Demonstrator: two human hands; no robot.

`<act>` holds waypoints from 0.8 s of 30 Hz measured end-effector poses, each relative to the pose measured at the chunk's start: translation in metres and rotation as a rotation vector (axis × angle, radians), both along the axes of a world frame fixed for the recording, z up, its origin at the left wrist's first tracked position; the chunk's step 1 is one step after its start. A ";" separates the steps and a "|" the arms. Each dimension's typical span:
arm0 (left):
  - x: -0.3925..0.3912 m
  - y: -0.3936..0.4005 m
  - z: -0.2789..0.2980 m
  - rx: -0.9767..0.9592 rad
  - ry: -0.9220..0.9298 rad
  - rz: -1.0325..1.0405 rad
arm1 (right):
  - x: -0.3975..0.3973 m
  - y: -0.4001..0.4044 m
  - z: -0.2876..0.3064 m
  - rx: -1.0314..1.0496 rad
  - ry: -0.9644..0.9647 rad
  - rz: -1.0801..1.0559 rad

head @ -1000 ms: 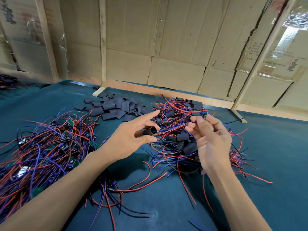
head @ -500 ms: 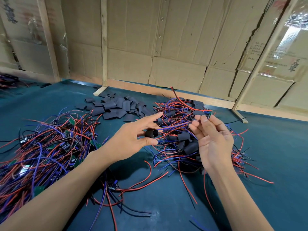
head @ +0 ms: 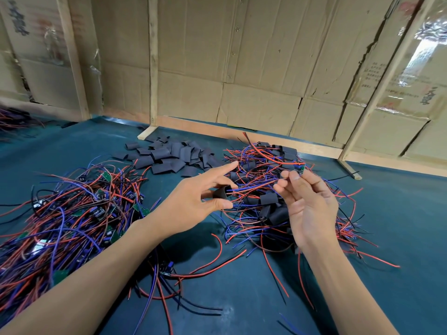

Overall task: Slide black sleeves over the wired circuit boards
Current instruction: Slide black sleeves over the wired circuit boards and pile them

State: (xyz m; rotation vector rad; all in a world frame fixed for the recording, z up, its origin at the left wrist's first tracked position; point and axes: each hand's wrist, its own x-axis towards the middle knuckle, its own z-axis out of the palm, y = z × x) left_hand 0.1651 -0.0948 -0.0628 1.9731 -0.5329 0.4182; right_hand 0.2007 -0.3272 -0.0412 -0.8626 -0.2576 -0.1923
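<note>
We cannot see the far end of the black sleeve (head: 220,192), which sits behind the left hand (head: 193,204). The small circuit board (head: 300,168) at the right hand's (head: 309,209) fingertips is mostly covered by them, too small for us to read. The left wire pile (head: 60,213) runs off the frame's left edge. A further wire bundle (head: 12,118) at far left is blurred and cut off. Print on the cardboard wall (head: 372,73) is illegible.
</note>
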 end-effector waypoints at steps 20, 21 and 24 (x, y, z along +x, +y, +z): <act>0.002 0.001 0.007 0.605 -0.548 0.374 | -0.019 0.036 -0.013 -0.302 0.073 0.263; 0.002 0.001 0.007 0.579 -0.535 0.364 | -0.019 0.038 -0.013 -0.351 0.058 0.233; 0.000 0.000 0.008 0.500 -0.517 0.355 | -0.019 0.039 -0.014 -0.438 0.044 0.166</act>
